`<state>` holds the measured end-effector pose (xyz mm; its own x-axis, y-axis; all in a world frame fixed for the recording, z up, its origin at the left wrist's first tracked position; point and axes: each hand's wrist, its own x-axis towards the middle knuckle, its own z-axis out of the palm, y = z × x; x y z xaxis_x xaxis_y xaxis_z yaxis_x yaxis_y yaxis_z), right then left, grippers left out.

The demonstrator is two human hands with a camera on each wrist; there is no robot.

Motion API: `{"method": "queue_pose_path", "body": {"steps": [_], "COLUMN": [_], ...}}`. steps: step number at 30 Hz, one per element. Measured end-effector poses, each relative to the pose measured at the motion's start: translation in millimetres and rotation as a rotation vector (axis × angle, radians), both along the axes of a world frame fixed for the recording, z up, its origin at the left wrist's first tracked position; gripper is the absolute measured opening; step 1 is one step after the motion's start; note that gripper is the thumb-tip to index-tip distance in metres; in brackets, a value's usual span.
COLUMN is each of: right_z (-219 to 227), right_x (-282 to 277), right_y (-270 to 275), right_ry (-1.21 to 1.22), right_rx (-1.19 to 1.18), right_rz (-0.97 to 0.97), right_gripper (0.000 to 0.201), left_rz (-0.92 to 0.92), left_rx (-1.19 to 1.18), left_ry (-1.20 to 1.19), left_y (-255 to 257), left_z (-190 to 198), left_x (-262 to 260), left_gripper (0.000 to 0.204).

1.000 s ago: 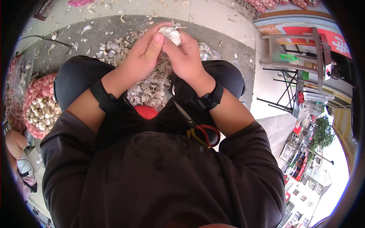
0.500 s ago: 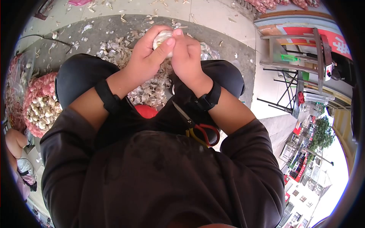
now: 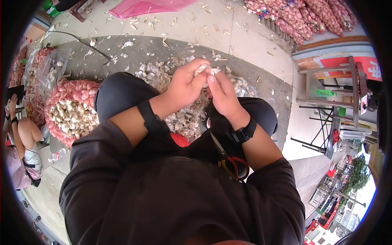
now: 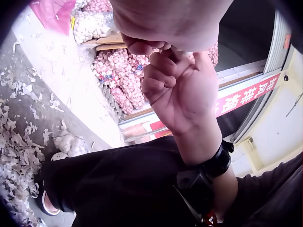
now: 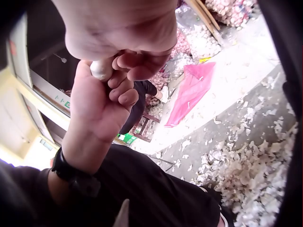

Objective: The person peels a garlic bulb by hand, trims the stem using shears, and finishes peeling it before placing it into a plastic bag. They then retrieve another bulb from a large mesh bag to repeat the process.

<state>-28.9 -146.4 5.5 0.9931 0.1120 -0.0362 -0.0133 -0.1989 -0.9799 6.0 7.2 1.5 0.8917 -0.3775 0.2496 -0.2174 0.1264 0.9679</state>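
Note:
A whitish garlic bulb (image 3: 201, 70) is held between both hands in front of the knees, mostly covered by fingers. My left hand (image 3: 184, 85) grips it with curled fingers, its thumb lying across the bulb. The right hand (image 3: 223, 94) pinches the bulb from the other side, thumb up beside the left thumb. In the right wrist view a smooth white part of the garlic (image 5: 101, 70) shows between the hands. Scissors (image 3: 228, 158) with red and yellow handles lie at the lap near the right forearm.
Garlic skins (image 3: 183, 118) are heaped on the floor between the legs. A pink net sack (image 3: 55, 108) full of garlic stands at the left, near another seated person (image 3: 28, 136). More filled sacks (image 3: 294, 18) lie at the far right, beyond a pink sheet (image 3: 151, 6).
The head view has swung, so the scene sits farther right and lower. The right thumb has come onto the bulb beside the left one, and the fingers now cover more of it.

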Motion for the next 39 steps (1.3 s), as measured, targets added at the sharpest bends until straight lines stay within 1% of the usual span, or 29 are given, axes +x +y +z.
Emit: {"method": "queue_pose_path", "body": {"steps": [2, 3, 5, 8, 11, 14, 16, 18, 20, 21, 23, 24, 25, 28, 29, 30, 31, 32, 33, 35, 36, 39], "right_z": [-0.6, -0.2, 1.2, 9.2, 9.0, -7.6, -2.9, -0.4, 5.7, 8.6, 13.1, 15.5, 17.5, 18.3, 16.7, 10.1, 7.1, 5.2, 5.9, 6.4, 6.2, -0.6], "right_x": [1.5, 1.1, 1.0, 1.0, 1.3, 4.0, 6.0, 7.7, 8.1, 7.3, 5.8, 5.4, 5.2, 2.8, 2.9, 5.1, 4.8, 5.0, 5.8, 6.4, 6.7, 8.6], "right_y": [0.4, -0.4, -1.2, -1.9, 2.0, -2.9, 0.3, 1.4, -4.5, -6.7, -6.9, -8.4, -9.2, -8.6, -8.4, -4.9, -6.0, -7.0, -6.9, -4.8, -4.1, -6.5], "right_ry": [-0.071, -0.066, -0.055, -0.110, -0.050, -0.040, -0.106, -0.174, -0.098, -0.059, -0.127, -0.138, -0.148, -0.153, -0.156, -0.208, -0.186, -0.164, -0.143, -0.182, -0.200, -0.175], "right_rx": [-0.037, -0.040, -0.045, -0.171, -0.059, -0.105, -0.095, -0.064, -0.123, -0.153, -0.226, -0.256, -0.286, -0.273, -0.269, -0.224, -0.203, -0.182, -0.161, -0.098, -0.066, -0.037], "right_rz": [0.023, 0.027, 0.037, 0.076, 0.049, 0.004, -0.026, -0.037, 0.014, 0.039, 0.066, 0.089, 0.113, 0.110, 0.110, 0.064, 0.044, 0.024, 0.004, -0.051, -0.079, -0.103], "right_gripper": [0.034, 0.032, 0.029, 0.028, 0.026, 0.027, 0.030, 0.034, 0.034, 0.035, 0.029, 0.028, 0.027, 0.023, 0.023, 0.023, 0.021, 0.020, 0.019, 0.019, 0.019, 0.021], "left_rz": [0.033, 0.047, 0.019, 0.015, 0.044, 0.051, 0.022, 0.048, 0.038, 0.029, 0.016, -0.016, -0.045, -0.106, -0.121, -0.136, -0.151, -0.132, -0.139, -0.153, -0.180, -0.193], "left_rx": [0.037, 0.053, 0.049, 0.006, -0.041, -0.051, -0.031, 0.013, 0.099, 0.107, 0.126, 0.208, 0.205, 0.171, 0.117, 0.062, 0.008, -0.130, -0.112, -0.077, 0.025, -0.027], "left_ry": [0.011, 0.023, 0.066, 0.119, 0.162, 0.208, 0.214, 0.186, 0.141, 0.107, 0.045, 0.019, 0.035, 0.118, 0.220, 0.322, 0.427, 0.491, 0.435, 0.326, 0.330, 0.467], "left_y": [-0.1, -0.5, 0.8, 1.2, -2.5, -2.7, -0.7, -1.7, 2.0, 2.8, 5.4, 9.2, 9.7, 9.7, 9.2, 7.6, 6.9, 5.5, 5.1, 4.3, 6.3, 5.4], "left_z": [0.5, 0.9, 2.6, 0.7, -9.6, -9.6, -2.9, -5.7, -10.8, -6.8, 1.2, 1.7, 3.0, 3.1, 4.3, 6.6, 8.5, 2.2, 0.5, -1.9, -1.8, 0.4], "left_x": [0.9, 0.6, 1.4, 1.6, 2.7, 2.6, 3.6, 5.9, 9.7, 9.3, 8.6, 11.6, 12.5, 12.5, 11.8, 9.7, 7.6, 8.5, 9.6, 11.9, 16.4, 14.6], "left_gripper": [0.020, 0.021, 0.025, 0.027, 0.026, 0.029, 0.032, 0.034, 0.040, 0.042, 0.046, 0.051, 0.051, 0.049, 0.048, 0.046, 0.045, 0.045, 0.044, 0.042, 0.039, 0.038]}}
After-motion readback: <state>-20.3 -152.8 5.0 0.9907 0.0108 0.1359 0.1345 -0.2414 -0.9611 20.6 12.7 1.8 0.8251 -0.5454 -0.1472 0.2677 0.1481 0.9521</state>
